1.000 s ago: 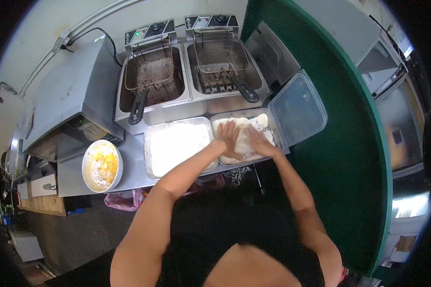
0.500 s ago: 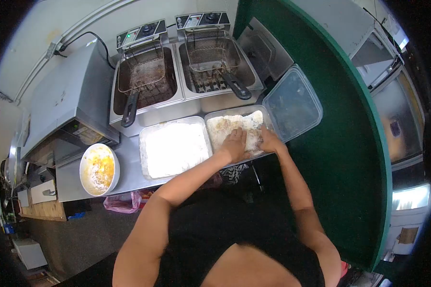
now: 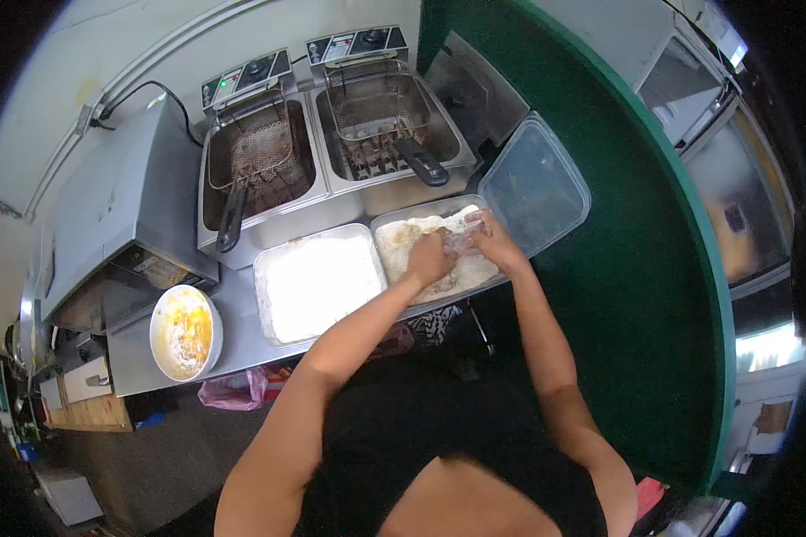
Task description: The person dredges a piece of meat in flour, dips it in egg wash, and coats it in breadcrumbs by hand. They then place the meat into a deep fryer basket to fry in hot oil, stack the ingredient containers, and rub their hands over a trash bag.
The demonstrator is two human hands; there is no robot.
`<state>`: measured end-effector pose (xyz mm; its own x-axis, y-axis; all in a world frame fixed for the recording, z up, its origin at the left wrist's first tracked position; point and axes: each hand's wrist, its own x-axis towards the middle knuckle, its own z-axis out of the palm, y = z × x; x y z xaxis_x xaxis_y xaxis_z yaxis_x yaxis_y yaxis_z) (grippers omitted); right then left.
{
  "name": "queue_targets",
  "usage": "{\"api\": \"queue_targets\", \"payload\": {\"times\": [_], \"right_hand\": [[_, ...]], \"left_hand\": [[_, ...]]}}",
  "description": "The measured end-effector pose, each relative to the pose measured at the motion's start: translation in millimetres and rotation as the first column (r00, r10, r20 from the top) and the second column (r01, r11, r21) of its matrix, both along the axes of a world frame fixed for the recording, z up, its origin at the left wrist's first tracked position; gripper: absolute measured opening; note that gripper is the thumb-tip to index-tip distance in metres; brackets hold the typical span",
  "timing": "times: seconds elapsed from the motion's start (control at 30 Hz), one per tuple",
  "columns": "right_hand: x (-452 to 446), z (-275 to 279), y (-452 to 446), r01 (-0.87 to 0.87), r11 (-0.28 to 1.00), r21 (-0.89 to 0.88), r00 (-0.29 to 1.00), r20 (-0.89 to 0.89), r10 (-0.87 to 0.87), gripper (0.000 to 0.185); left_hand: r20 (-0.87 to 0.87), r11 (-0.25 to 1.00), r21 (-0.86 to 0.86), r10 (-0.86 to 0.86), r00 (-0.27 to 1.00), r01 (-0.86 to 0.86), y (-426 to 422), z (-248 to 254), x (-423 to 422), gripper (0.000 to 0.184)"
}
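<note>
Both hands are in the right-hand tray, which holds crumbly, pale flour-like coating. My left hand has its fingers curled down onto a coated piece near the tray's middle. At the piece's right side, my right hand grips its edge with bent fingers. The piece is pale and floury, and partly hidden by the fingers. Directly left sits a second tray of bright white powder. Further left stands a white bowl with yellow, egg-like liquid and white powder in it.
Behind the trays is a double fryer with two wire baskets, their black handles pointing forward. A clear plastic lid leans right of the trays, beside a green partition. A metal box-shaped appliance stands at left. A pink bag hangs below the counter.
From lying flat and pressing, my hands have moved up the tray and curled round the coated piece. The camera view has shifted, so the fryer and trays appear further left.
</note>
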<state>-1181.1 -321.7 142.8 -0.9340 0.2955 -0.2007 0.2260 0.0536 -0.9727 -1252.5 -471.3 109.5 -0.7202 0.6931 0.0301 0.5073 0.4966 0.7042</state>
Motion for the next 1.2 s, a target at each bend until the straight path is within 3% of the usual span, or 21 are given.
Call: {"api": "queue_targets", "payload": {"times": [0.1, 0.13, 0.2, 0.3, 0.37, 0.5, 0.63, 0.73, 0.9, 1.0, 1.1, 1.2], "right_hand": [[0, -18, 21, -0.008, 0.982, 0.187, 0.994, 0.108, -0.013, 0.031], [-3, -29, 25, -0.07, 0.949, 0.307, 0.997, 0.055, 0.055, 0.035], [-4, -46, 34, -0.155, 0.824, 0.545, 0.98, -0.023, 0.2, 0.043], [-11, -31, 12, -0.158, 0.648, 0.745, 0.964, -0.027, 0.265, 0.056], [-28, -56, 12, -0.204, 0.624, 0.754, 0.938, -0.032, 0.346, 0.06], [-51, -49, 8, -0.359, 0.57, 0.739, 0.862, 0.028, 0.506, 0.06], [-58, -50, 1, -0.375, 0.607, 0.701, 0.865, 0.029, 0.501, 0.053], [-56, -41, -3, -0.388, 0.648, 0.655, 0.874, 0.04, 0.484, 0.047], [-56, -32, 0, -0.451, 0.675, 0.584, 0.846, 0.04, 0.531, 0.04], [-54, -37, 2, -0.472, 0.777, 0.416, 0.808, -0.148, 0.57, 0.036], [-49, -38, 2, -0.432, 0.856, 0.286, 0.84, -0.217, 0.497, 0.034], [-37, -2, 2, -0.414, 0.824, 0.386, 0.842, -0.181, 0.508, 0.033]], "left_hand": [[0.091, 0.999, 0.034, 0.022, 0.996, -0.025, -11, -4, -21, 0.031], [0.123, 0.998, 0.033, 0.052, 0.991, -0.056, -15, 7, -22, 0.028], [0.262, 0.995, 0.027, 0.082, 0.962, -0.092, -22, 27, -25, 0.027], [0.308, 0.989, 0.092, 0.086, 0.948, -0.119, -33, 41, -24, 0.028], [0.307, 0.986, 0.138, 0.051, 0.95, -0.097, -35, 22, -33, 0.029], [0.166, 0.995, 0.081, 0.046, 0.985, -0.06, -43, 62, -22, 0.029], [0.073, 0.995, 0.1, 0.018, 0.997, -0.025, -50, 86, -16, 0.026], [0.056, 0.999, 0.022, 0.029, 0.998, -0.03, -54, 114, -8, 0.025], [-0.003, 0.999, 0.05, -0.001, 1.0, 0.001, -58, 112, -13, 0.026], [-0.039, 0.998, 0.059, -0.014, 0.999, 0.017, -58, 123, -10, 0.025], [-0.063, 0.998, 0.056, -0.033, 0.997, 0.037, -58, 140, -5, 0.024], [-0.115, 0.996, 0.069, -0.045, 0.992, 0.053, -56, 161, 4, 0.024]]}}
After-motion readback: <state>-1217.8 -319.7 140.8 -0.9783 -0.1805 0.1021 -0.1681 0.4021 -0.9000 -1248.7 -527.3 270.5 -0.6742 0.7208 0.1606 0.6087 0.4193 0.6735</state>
